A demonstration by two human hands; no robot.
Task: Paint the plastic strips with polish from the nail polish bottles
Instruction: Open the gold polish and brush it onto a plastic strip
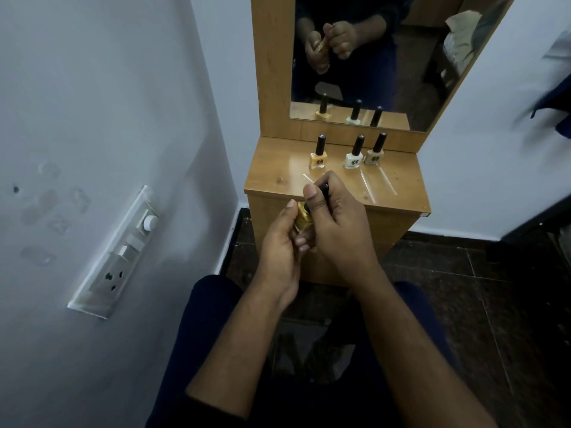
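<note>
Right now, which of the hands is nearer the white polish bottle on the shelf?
Right. The right hand grips the gold bottle's cap just below the white bottle; the left hand sits lower and further left.

The dresser top [272, 168] is glossy, smooth wood-look laminate, with clear, shiny plastic strips [381, 180] at its 3 o'clock side. At 12 o'clock stand glassy polish bottles [353, 160] with matt black caps beneath a mirror [401, 72].

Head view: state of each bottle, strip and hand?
gold bottle: held off the shelf, cap still on
left hand: grips gold bottle
right hand: fingers round its black cap
yellow bottle, white bottle, beige bottle: upright, capped
plastic strips: flat on shelf, clear
</note>
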